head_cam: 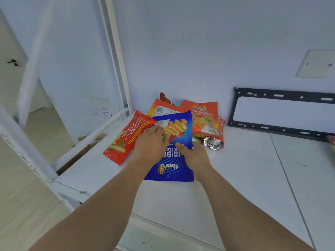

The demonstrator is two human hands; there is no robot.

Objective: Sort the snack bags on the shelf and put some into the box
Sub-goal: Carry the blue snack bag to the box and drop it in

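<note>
A blue snack bag (174, 165) with a picture of wavy chips lies on the white shelf (235, 169), its far end raised. My left hand (150, 145) holds its left edge and my right hand (194, 156) grips its right edge, thumb on top. To the left lies a long red bag (125, 140) with yellow lettering. Behind the blue bag are an orange bag (204, 118) face up and another orange bag (163, 109) showing a barcode. A crumpled silver wrapper (213, 143) sits at the right of the pile.
A black metal bracket (282, 111) leans against the back wall on the right. White shelf posts (116, 57) rise at the left, with a brown cardboard edge (85, 151) below the shelf's left side. A white plate (316, 63) is fixed on the wall.
</note>
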